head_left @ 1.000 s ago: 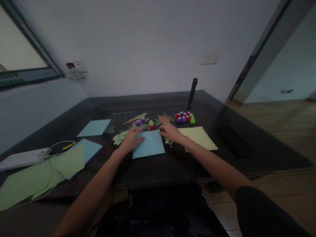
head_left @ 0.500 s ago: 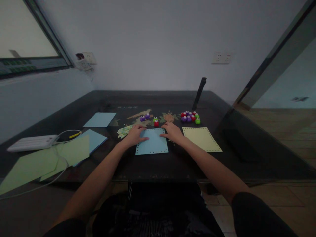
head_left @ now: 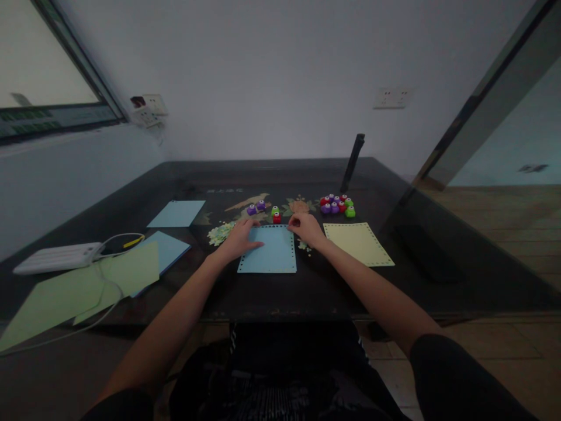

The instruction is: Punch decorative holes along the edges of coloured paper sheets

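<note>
A light blue sheet of paper (head_left: 272, 251) with small holes along its edges lies flat before me. My left hand (head_left: 240, 238) rests on its upper left side, thumb and fingers spread. At the sheet's upper right corner, my right hand (head_left: 306, 228) has thumb and forefinger pinched together on the edge. Just beyond the top edge sit a small red piece (head_left: 276, 218) and a green one (head_left: 274, 210), both with an eye-like white top. Two similar purple pieces (head_left: 256, 207) stand a little to the left.
Right of the sheet lies a pale yellow hole-edged sheet (head_left: 360, 244), with a cluster of several coloured eye-topped pieces (head_left: 336, 204) behind it. A black upright post (head_left: 353, 162) stands farther back. On the left are a blue sheet (head_left: 176, 214), green sheets (head_left: 118, 272), a white power bank (head_left: 56, 258) and a cable.
My right hand's fingers have gone from spread to pinched at the blue sheet's upper right corner. The sheet has turned slightly straighter. My left hand has stayed about where it was.
</note>
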The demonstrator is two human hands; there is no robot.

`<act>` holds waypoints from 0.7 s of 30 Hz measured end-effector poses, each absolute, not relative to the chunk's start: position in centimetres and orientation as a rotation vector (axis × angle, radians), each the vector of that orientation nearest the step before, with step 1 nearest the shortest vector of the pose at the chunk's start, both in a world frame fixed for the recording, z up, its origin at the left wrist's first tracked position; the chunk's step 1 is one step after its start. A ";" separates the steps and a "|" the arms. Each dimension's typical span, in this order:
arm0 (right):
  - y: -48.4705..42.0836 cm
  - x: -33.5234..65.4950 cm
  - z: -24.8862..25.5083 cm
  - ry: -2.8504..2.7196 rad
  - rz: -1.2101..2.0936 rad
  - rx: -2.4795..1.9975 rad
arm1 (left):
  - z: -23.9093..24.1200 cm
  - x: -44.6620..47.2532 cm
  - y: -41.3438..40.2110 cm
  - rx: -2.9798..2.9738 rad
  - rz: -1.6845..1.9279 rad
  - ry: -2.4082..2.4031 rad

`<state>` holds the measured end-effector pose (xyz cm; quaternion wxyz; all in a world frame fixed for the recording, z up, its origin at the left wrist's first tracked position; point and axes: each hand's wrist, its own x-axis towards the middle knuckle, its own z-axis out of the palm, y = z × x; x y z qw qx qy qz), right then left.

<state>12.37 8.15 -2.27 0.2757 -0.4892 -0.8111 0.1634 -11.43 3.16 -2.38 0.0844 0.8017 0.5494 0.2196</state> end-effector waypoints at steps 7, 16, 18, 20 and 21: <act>8.6 12.4 -2.2 -1.944 0.810 -1.229 | -2.4 -12.1 3.7 2.172 0.899 1.597; 9.0 12.5 -2.5 -1.597 1.143 -1.052 | -2.3 -12.2 3.8 1.439 1.127 1.274; 9.1 12.7 -2.2 -1.552 1.147 -1.023 | -2.1 -12.1 3.5 1.408 1.094 1.230; 9.3 13.0 -1.8 -1.511 1.140 -0.993 | -2.0 -12.0 3.3 1.394 1.029 1.221; 9.3 13.3 -1.5 -1.496 1.134 -0.982 | -2.0 -11.9 3.2 1.388 0.991 1.231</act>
